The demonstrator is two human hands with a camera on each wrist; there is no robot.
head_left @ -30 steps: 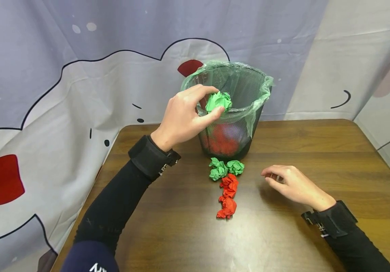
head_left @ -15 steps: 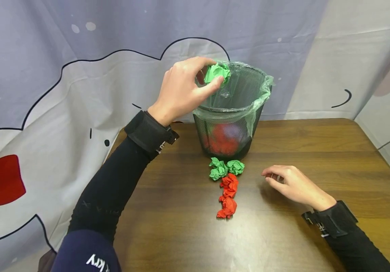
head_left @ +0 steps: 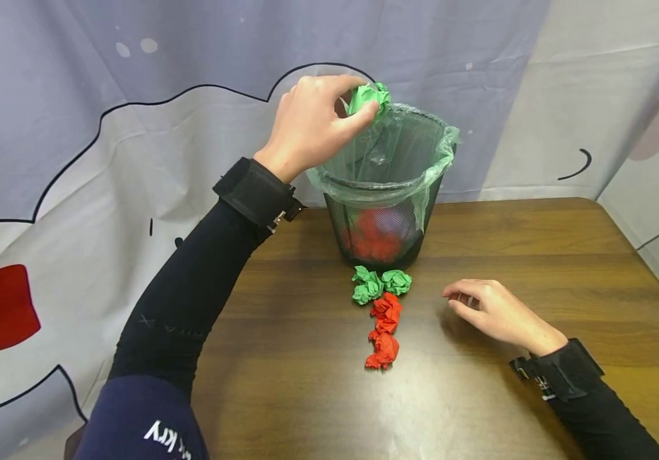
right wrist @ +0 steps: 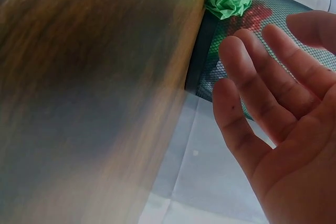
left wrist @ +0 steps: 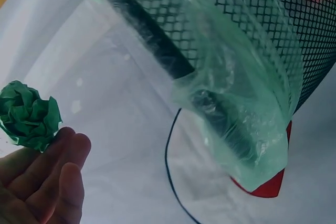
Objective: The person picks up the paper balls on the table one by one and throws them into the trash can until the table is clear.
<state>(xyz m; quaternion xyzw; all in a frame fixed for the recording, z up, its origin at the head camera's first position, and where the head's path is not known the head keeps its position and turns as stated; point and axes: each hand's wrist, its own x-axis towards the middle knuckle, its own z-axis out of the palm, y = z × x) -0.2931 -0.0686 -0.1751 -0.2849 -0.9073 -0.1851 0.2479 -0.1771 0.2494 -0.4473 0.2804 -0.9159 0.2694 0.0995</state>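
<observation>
My left hand pinches a crumpled green paper ball between thumb and fingers, at the left part of the mesh wastebasket's mouth. In the left wrist view the same paper ball is at the fingertips, apart from the green plastic liner over the rim. Red and purplish things show through the basket's mesh. In front of its base lie two green paper balls and red crumpled paper in a short row. To their right, my right hand is held loosely curled with nothing in it.
The wooden table has its back edge near the basket. Behind it hangs a printed cloth with cartoon shapes. A black band with a small buckle is on the left wrist, another band on the right.
My left hand has risen and moved away from me with the green paper ball, from the basket's near rim to its far left side. The right hand has stayed still.
</observation>
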